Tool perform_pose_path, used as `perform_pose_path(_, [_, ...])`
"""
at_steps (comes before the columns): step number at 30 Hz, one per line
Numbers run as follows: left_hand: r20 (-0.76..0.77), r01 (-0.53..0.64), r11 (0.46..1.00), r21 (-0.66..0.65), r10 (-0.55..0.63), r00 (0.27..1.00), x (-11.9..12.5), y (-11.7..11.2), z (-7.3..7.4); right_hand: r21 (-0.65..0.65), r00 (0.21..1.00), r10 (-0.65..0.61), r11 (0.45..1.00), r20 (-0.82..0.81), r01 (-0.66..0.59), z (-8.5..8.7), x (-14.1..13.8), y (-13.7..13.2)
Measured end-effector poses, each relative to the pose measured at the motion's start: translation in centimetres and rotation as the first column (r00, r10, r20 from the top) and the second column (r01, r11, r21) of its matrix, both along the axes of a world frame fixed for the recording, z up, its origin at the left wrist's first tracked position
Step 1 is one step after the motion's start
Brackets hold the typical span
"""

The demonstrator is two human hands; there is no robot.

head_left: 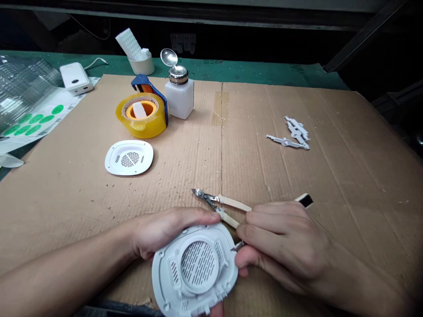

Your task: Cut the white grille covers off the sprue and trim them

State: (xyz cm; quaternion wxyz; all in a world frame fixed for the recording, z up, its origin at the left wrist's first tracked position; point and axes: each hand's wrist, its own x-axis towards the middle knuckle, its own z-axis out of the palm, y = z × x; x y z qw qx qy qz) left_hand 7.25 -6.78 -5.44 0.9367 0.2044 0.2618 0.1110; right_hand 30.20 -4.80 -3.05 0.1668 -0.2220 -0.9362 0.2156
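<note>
My left hand (161, 231) grips a white plastic vented cover (194, 268) from behind and holds it tilted toward me near the front edge. My right hand (280, 242) is closed on a thin knife-like tool; its small metal tip (237, 247) touches the cover's right rim and its black end (306, 200) sticks out past my knuckles. A pair of cream-handled cutting pliers (218, 204) lies on the cardboard just behind both hands.
A second white vented cover (129, 157) lies at left. Behind it sit a yellow tape roll (142, 114) in a blue dispenser, a white pump bottle (179, 94), a cup (141, 64) and a white power bank (76, 78). Loose plastic sprue pieces (294, 134) lie at right on the cardboard sheet (330, 176).
</note>
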Motion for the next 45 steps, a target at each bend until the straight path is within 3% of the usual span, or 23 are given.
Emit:
perform_pose_path(9, [0.063,0.079,0.996,-0.05,-0.076,0.995,0.1,-0.2,-0.8,0.033,1.0,0.013,0.999,0.015,-0.014,-0.2,-0.2,0.0])
perform_pose_path(19, [0.062,0.088,0.992,-0.089,-0.082,0.995,0.0,0.1,-0.5,0.03,0.999,0.041,0.999,0.004,-0.041,-0.4,-0.2,-0.1])
perform_pose_path(25, [-0.022,0.039,0.997,-0.071,-0.04,0.999,-0.3,0.1,-0.2,0.009,0.998,0.064,0.998,-0.002,-0.064,-0.4,-0.4,0.0])
perform_pose_path(29, [0.11,0.15,0.98,-0.132,-0.136,0.985,-0.2,0.0,-0.6,0.033,0.999,0.017,0.999,-0.032,-0.016,0.3,-0.2,0.2])
perform_pose_path(34, [0.182,0.183,0.972,-0.147,-0.155,0.971,0.0,-0.3,-1.3,-0.091,0.99,-0.071,0.994,-0.124,0.06,1.0,0.1,0.1])
perform_pose_path(40, [0.214,0.162,0.983,-0.091,-0.139,0.967,0.3,-0.2,-1.4,-0.212,0.987,-0.15,0.968,-0.051,0.136,0.9,-0.3,0.0])
perform_pose_path(45, [0.276,0.241,0.967,-0.082,-0.211,0.938,0.4,0.0,-1.5,-0.277,0.973,-0.224,0.94,-0.062,0.199,0.9,-0.7,0.2])
